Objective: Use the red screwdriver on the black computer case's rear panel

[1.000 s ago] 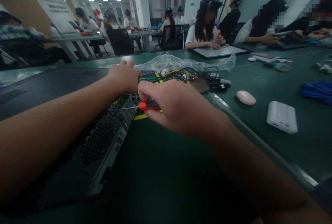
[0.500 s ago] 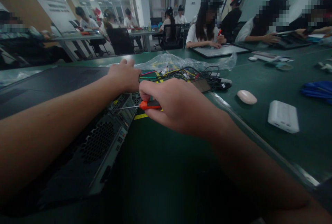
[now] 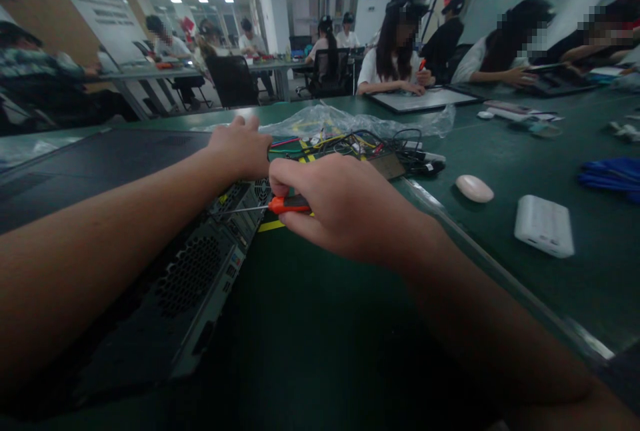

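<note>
A black desktop computer case (image 3: 150, 144) lies on its side at the left, its rear panel with a honeycomb vent (image 3: 190, 276) and ports facing me. My left hand (image 3: 245, 148) rests at the case's far rear corner, fingers apart and partly hidden behind the hand. In my right hand (image 3: 340, 201) is a screwdriver (image 3: 290, 204) with an orange and black handle, fingers closed around it. Its thin metal shaft points left at the rear panel near the slot covers. My left forearm passes close to the tip, and whether the tip sits in a screw I cannot tell.
Behind my hands lie tangled cables (image 3: 370, 144) and clear plastic film (image 3: 325, 116). On the green table (image 3: 300, 324) to the right are a pale oval object (image 3: 474, 188), a white box-shaped device (image 3: 544, 226) and blue cloth (image 3: 613, 174). Several people work beyond.
Both hands and the screwdriver hold nearly the same position. The view has shifted very slightly; the case has not visibly moved.
</note>
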Demonstrator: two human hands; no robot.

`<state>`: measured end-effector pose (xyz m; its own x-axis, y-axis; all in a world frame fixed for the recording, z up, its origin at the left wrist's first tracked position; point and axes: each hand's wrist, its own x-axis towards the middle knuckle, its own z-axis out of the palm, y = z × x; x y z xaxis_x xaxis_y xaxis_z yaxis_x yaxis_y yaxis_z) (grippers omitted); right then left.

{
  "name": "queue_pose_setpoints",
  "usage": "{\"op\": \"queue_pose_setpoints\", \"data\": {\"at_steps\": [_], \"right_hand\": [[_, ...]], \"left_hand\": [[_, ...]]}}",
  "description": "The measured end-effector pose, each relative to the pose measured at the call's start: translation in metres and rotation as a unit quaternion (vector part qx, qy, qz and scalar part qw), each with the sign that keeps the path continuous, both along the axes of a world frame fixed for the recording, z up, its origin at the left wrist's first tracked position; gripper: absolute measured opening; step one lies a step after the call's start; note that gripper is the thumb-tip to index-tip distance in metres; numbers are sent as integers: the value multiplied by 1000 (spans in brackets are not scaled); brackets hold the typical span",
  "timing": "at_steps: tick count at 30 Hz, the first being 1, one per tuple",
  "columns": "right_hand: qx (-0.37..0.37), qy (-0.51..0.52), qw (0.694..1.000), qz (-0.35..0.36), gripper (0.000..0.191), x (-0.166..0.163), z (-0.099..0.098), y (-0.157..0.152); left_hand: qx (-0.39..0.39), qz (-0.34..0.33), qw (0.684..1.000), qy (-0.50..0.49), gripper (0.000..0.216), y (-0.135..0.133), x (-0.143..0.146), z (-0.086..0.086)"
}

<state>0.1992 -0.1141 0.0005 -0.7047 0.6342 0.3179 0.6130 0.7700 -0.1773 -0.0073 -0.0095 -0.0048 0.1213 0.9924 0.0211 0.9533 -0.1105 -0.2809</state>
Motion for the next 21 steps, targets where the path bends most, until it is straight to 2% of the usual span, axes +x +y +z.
{"op": "queue_pose_setpoints", "data": {"at_steps": [11,18,21], "right_hand": [[-12,5,1000,-2,19,2,4,0],[-25,-1,1000,-16,40,-2,6,-2],[-29,21,999,4,28,-1,3,-2]], "left_hand": [[9,-11,999,29,63,-1,1,-1],[14,-11,1000,21,70,0,0,-3],[7,-4,1000,1,69,3,-2,-3]]}}
